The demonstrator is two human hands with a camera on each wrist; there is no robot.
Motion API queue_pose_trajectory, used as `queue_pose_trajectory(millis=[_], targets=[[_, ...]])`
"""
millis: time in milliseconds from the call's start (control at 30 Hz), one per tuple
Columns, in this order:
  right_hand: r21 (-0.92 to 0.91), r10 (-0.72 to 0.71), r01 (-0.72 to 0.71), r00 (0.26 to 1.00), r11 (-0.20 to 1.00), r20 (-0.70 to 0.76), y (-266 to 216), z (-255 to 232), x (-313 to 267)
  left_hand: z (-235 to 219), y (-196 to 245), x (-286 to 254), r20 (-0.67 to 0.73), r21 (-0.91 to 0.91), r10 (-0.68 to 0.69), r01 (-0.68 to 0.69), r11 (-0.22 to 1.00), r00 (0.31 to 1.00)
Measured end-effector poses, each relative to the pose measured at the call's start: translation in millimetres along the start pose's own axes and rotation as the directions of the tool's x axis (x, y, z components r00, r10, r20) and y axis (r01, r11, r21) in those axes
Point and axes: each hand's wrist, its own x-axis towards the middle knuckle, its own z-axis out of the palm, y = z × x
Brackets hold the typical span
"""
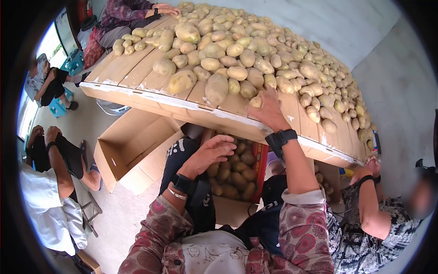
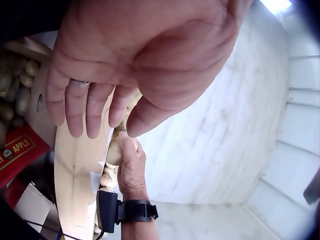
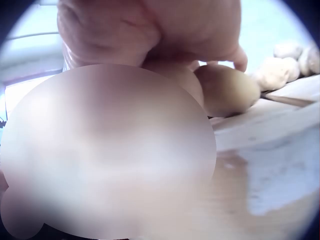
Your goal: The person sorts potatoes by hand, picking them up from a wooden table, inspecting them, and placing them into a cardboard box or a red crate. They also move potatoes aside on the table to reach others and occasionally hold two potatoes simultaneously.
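One potato (image 1: 255, 102) is gripped at the left of the right hand (image 1: 272, 114), over the table (image 1: 182, 112); the left hand (image 1: 207, 155), open, is nearer the box (image 1: 261, 171).

In the right wrist view a big blurred patch (image 3: 107, 150) covers the lower left, hiding what lies behind it. The top edge cuts off the right hand (image 3: 150, 30), and its palm hides part of the potato (image 1: 255, 102) it grips. The left hand (image 2: 135, 55) runs out of the left wrist view at the top; its fingers cover part of the table (image 2: 80, 175). Lettering before "APPLE" on the red flap (image 2: 20, 152) is cut off. In the head view, the face of the person at right (image 1: 383, 228) is blurred; the head of the person at upper left (image 1: 121, 18) is out of frame.
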Motion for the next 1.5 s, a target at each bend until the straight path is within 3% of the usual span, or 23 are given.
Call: queue_pose_trajectory(millis=[33, 67, 100, 133, 167, 200, 233, 333, 433, 533, 633, 700, 733, 833, 867, 967, 1167, 1233, 1367, 1433, 1467, 1500], targets=[[0.004, -0.012, 0.012, 1.000, 1.000, -0.002, -9, -13, -8, 0, 1, -1, -0.009, 0.002, 0.008, -0.008, 1.000, 1.000], [0.423, 0.114, -0.105, 0.994, 0.900, 0.005, -14, -30, -18, 0, 1, -1, -0.018, 0.017, 0.001, -0.001, 1.000, 1.000], [0.758, 0.233, -0.202, 0.970, 0.620, 0.068, -13, -41, -29, 2, 0, 0, -0.020, 0.031, -0.013, 0.014, 0.999, 1.000], [0.919, 0.200, -0.056, 0.979, 0.390, -0.025, -1, -25, -38, 2, -1, 1, -0.017, 0.011, -0.024, 0.024, 1.000, 1.000], [0.918, 0.210, -0.063, 0.977, 0.391, -0.023, 14, -15, -55, 2, -1, 1, -0.012, -0.010, -0.033, 0.032, 0.999, 0.999], [0.991, 0.231, -0.127, 0.966, 0.033, 0.116, 9, -15, -77, 4, -1, 1, -0.019, -0.011, -0.037, 0.037, 0.999, 0.999], [0.926, 0.196, -0.180, 0.947, -0.333, 0.255, 4, -12, -94, 6, 0, 1, -0.023, -0.009, -0.036, 0.036, 0.999, 0.999], [0.833, 0.080, -0.287, 0.927, -0.474, 0.366, 7, 25, -121, 12, -5, 2, -0.003, 0.035, -0.096, 0.096, 0.995, 0.995], [0.876, 0.038, -0.235, 0.960, -0.421, 0.276, -12, 35, -116, 19, -13, 4, 0.062, 0.063, -0.184, 0.180, 0.982, 0.981], [0.908, 0.047, -0.183, 0.975, -0.376, 0.216, -24, 51, -106, 21, -13, 7, 0.131, -0.062, -0.293, 0.303, 0.951, 0.947], [0.920, -0.006, -0.248, 0.966, -0.302, 0.258, -30, 50, -110, 17, -22, 18, 0.127, -0.166, -0.181, 0.201, 0.966, 0.975], [0.965, -0.015, -0.255, 0.967, -0.055, 0.254, -34, 49, -111, 13, -23, 18, 0.141, -0.163, -0.139, 0.162, 0.973, 0.980], [0.969, -0.066, -0.216, 0.976, -0.119, 0.210, -24, 54, -110, 14, -22, 16, 0.139, -0.163, -0.145, 0.167, 0.972, 0.980], [0.974, -0.100, -0.199, 0.977, -0.112, 0.188, -16, 49, -110, 31, -11, 12, -0.009, -0.137, 0.013, -0.014, 0.990, 1.000], [0.912, -0.127, -0.322, 0.946, -0.253, 0.298, -15, 42, -116, 29, -9, 11, 0.010, -0.111, 0.033, -0.032, 0.993, 0.999], [0.836, -0.168, -0.418, 0.908, -0.355, 0.383, -12, 39, -123, 20, -17, 13, -0.012, -0.059, 0.074, -0.074, 0.996, 0.997], [0.859, -0.237, -0.404, 0.909, -0.314, 0.342, -10, 45, -123, 23, -14, 11, -0.038, -0.066, 0.068, -0.071, 0.995, 0.997], [0.866, -0.197, -0.382, 0.922, -0.323, 0.333, -11, 45, -121, 22, -16, 10, -0.055, -0.071, 0.086, -0.090, 0.993, 0.995], [0.917, -0.128, -0.310, 0.950, -0.252, 0.286, -16, 42, -120, 14, -24, 16, -0.039, -0.115, 0.244, -0.247, 0.962, 0.969], [0.862, -0.126, -0.362, 0.932, -0.354, 0.340, -15, 39, -120, 13, -23, 19, -0.033, -0.011, 0.388, -0.388, 0.921, 0.921], [0.866, -0.124, -0.357, 0.934, -0.351, 0.335, -10, 40, -120, 15, -22, 20, -0.027, -0.011, 0.391, -0.391, 0.920, 0.920], [0.886, -0.113, -0.390, 0.921, -0.249, 0.374, -5, 41, -119, 18, -19, 18, -0.046, -0.067, 0.401, -0.403, 0.913, 0.915]])
